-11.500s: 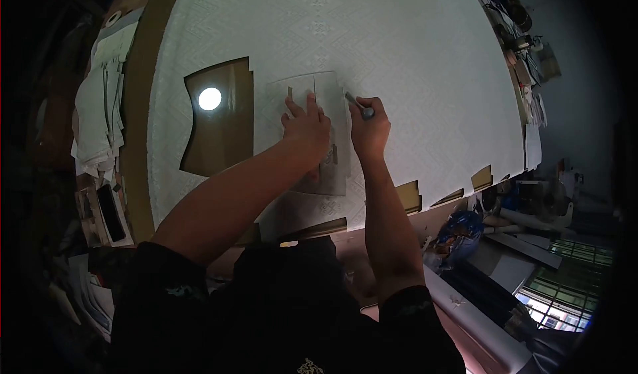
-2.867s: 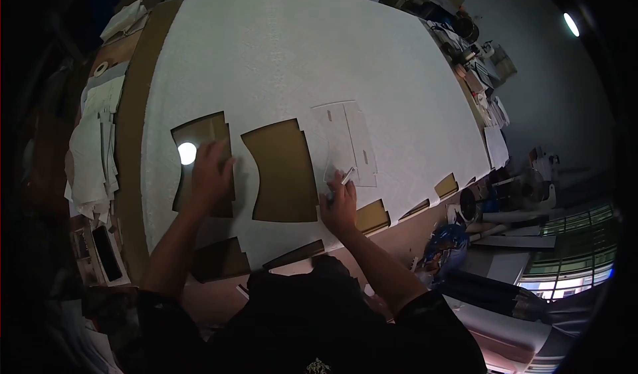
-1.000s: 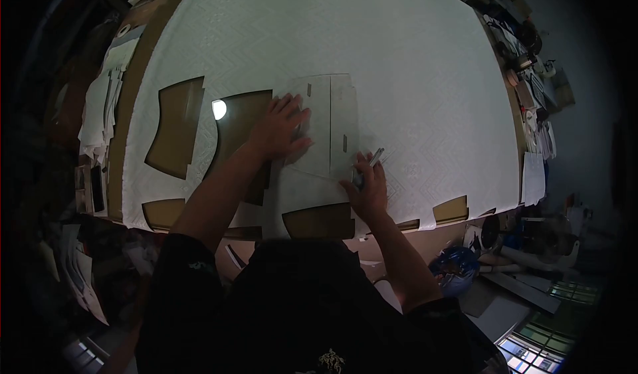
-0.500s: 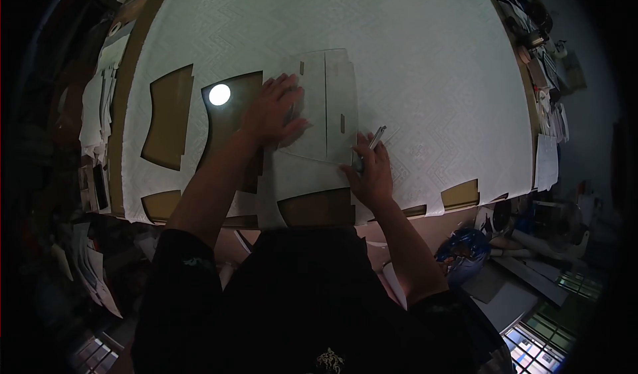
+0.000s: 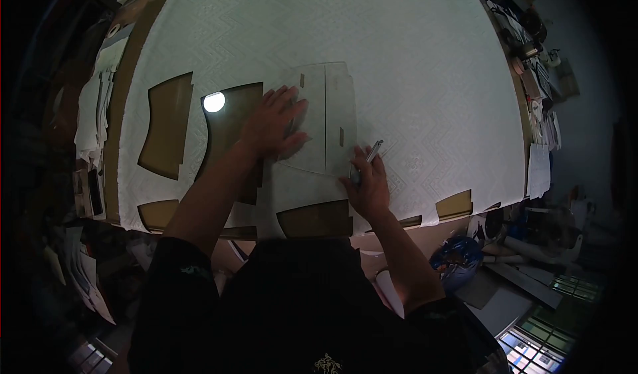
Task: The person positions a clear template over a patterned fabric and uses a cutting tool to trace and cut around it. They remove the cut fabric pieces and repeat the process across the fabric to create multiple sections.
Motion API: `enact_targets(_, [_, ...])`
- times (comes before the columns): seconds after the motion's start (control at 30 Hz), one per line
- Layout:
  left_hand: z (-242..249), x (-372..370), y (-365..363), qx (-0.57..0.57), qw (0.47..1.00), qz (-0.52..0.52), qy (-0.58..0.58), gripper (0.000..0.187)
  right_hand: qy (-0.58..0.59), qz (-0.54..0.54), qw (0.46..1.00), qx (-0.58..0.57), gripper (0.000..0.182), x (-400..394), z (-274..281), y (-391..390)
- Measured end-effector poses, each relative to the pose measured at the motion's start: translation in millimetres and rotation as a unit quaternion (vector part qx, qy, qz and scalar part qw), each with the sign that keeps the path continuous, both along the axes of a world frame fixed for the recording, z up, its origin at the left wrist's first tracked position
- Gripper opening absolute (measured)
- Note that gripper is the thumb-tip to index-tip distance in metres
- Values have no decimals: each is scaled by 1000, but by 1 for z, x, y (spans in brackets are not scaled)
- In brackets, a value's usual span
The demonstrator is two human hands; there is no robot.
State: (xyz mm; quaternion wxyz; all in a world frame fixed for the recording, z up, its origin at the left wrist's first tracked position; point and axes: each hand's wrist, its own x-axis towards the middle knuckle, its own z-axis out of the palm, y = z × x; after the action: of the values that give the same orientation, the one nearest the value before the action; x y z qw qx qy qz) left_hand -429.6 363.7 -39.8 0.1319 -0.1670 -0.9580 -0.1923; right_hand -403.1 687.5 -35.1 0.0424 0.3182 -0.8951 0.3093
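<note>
A pale, translucent pattern template (image 5: 339, 101) lies on the white patterned fabric (image 5: 432, 75). It has a long dark line down its middle and two small brownish slots. My left hand (image 5: 269, 123) rests on the template's left edge, palm down, fingers spread. At its lower right edge, my right hand (image 5: 369, 189) is closed around a silver pen (image 5: 375, 150). The pen's upper end sticks out above the fingers; its writing tip cannot be made out.
Shaped cut-outs in the fabric bare the brown table (image 5: 166, 128) at the left and along the front edge. A bright round reflection falls on one cut-out. Papers (image 5: 96, 115) line the left side; tools and papers (image 5: 539, 101) line the right. A blue bundle (image 5: 458, 258) sits below right.
The whole view has shifted, so the table and hands appear slightly lower. Both hands keep about the same places on the template, and the pen stays in my right hand.
</note>
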Motion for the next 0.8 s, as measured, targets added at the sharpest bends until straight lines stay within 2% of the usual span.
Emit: enact_targets(0.8, [6,-3,-1,-9,1000,-5,-11,80,7,0,1000,5,52,-1,5,-1])
